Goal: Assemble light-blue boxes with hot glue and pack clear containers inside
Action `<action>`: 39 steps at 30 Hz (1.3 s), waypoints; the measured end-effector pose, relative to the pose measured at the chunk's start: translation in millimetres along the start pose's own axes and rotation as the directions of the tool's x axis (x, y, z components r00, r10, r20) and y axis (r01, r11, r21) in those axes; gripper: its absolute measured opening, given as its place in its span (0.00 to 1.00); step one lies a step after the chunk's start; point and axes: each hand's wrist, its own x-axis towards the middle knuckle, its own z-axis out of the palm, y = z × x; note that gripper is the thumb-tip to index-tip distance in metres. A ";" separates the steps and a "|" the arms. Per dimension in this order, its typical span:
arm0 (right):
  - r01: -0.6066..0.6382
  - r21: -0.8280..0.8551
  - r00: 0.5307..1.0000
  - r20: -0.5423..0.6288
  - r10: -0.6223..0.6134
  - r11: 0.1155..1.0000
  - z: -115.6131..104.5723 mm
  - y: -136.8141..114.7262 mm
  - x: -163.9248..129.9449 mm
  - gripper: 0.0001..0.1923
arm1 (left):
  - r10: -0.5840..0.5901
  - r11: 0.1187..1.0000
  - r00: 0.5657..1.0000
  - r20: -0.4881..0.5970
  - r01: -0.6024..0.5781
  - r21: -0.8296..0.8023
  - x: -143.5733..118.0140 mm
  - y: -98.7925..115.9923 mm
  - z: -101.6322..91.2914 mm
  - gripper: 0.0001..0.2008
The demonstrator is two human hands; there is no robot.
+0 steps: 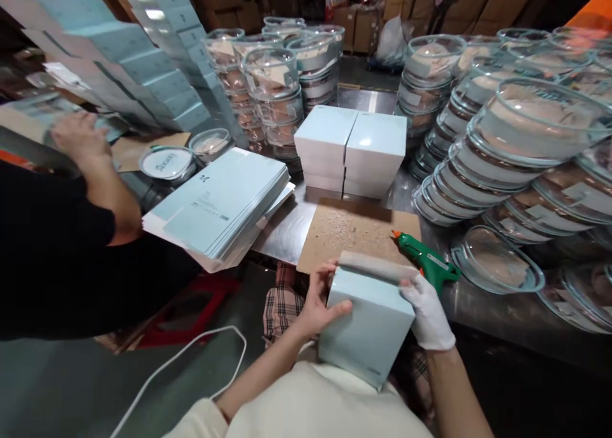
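Note:
Both my hands hold a pale blue cardboard box (368, 320) tilted against my lap, its flap edge at the top. My bare left hand (319, 303) grips its left side. My right hand (429, 312), in a white glove, presses on the top right corner and flap. A green glue gun (427, 260) lies just behind the right hand on the steel table (502, 313), its orange tip over a brown cardboard sheet (349, 231) speckled with glue bits.
Closed pale blue boxes (351, 148) are stacked behind the cardboard. A pile of flat blue box blanks (217, 205) lies to the left. Stacks of glass bowls (502, 151) fill the right and back. A co-worker's arm (102, 183) in a black sleeve reaches at the left. A white cable (191, 352) trails below.

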 end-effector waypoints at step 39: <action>0.392 -0.739 0.912 0.231 -0.340 0.548 -101.0 -67.8 -34.5 0.25 | 0.017 0.639 0.911 0.411 -0.326 0.697 27.6 89.1 -27.8 0.34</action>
